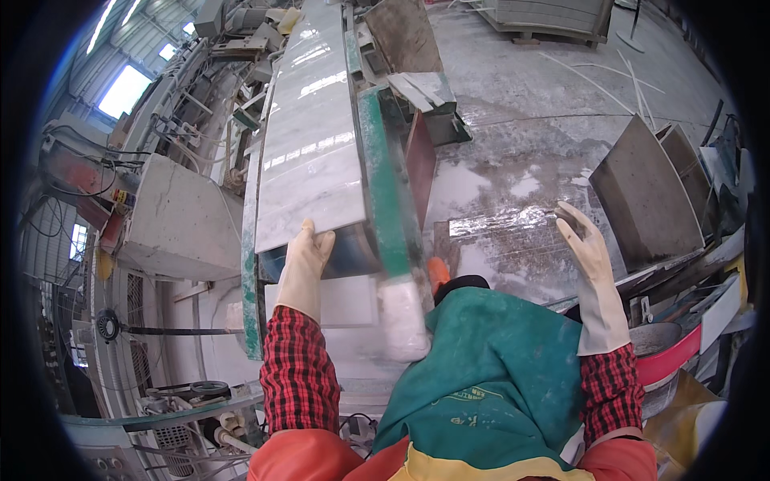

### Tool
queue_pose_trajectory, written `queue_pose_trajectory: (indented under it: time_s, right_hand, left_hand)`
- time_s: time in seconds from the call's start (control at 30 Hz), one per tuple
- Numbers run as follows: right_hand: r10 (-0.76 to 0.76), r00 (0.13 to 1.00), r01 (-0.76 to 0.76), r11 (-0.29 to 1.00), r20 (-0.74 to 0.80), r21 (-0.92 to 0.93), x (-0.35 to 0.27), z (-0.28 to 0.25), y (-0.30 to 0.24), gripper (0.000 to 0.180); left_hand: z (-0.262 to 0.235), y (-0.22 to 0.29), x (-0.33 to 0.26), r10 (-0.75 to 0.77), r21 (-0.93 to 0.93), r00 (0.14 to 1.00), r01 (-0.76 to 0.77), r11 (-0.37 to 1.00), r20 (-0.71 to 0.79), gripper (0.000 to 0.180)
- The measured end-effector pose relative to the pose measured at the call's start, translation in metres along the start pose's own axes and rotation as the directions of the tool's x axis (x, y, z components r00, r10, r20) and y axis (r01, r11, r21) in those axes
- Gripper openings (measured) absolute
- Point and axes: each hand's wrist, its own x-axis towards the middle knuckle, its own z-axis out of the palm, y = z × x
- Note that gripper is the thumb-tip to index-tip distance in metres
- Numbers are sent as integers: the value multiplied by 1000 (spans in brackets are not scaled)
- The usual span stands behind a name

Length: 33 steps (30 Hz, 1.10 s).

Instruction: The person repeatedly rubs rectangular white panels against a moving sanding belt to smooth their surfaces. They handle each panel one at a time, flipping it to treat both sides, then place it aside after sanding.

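My left hand [305,268], in a cream rubber glove, grips the near edge of a polished white marble slab [313,188]. The slab lies on a long conveyor, and further pale slabs [313,56] stretch away behind it. Below its near edge shows a dark blue roller or belt end [350,252]. Out to the right, away from the conveyor, my right hand [585,248] is raised over the wet floor in a matching glove. Its fingers are apart and hold nothing. A green rail [383,192] with a white wrapped end [403,321] runs along the conveyor's right side.
Large brown-grey panels [648,196] lean at the right, near a red-rimmed tub [670,357]. A pale block-shaped machine housing [183,216] stands left of the conveyor. The wet floor [521,160] has thin white strips [589,84] farther back. A grey crate-like stack [549,16] stands beyond.
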Motion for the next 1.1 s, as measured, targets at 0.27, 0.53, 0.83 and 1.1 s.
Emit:
queue_pose_trajectory:
  time_s: [0.27, 0.53, 0.83, 1.1]
  right_hand:
    - [-19, 1000, 18, 1000, -14, -25, 1, -2, 5, 49]
    - [-14, 1000, 13, 998, -15, -57, 2, 3, 6, 48]
    - [-11, 999, 7, 995, -33, -100, -1, -8, 14, 51]
    - [-229, 871, 162, 969, -435, -186, -26, -120, 41, 43]
  left_hand:
    - [10, 0, 0, -25, -15, 999, 25, 1000, -20, 22]
    - [-18, -2, 26, -15, 49, 997, 11, 999, 79, 36]
    - [-25, 13, 9, -143, 417, 984, 85, 905, 109, 57]
    - [-60, 15, 35, -158, 445, 985, 110, 889, 72, 52]
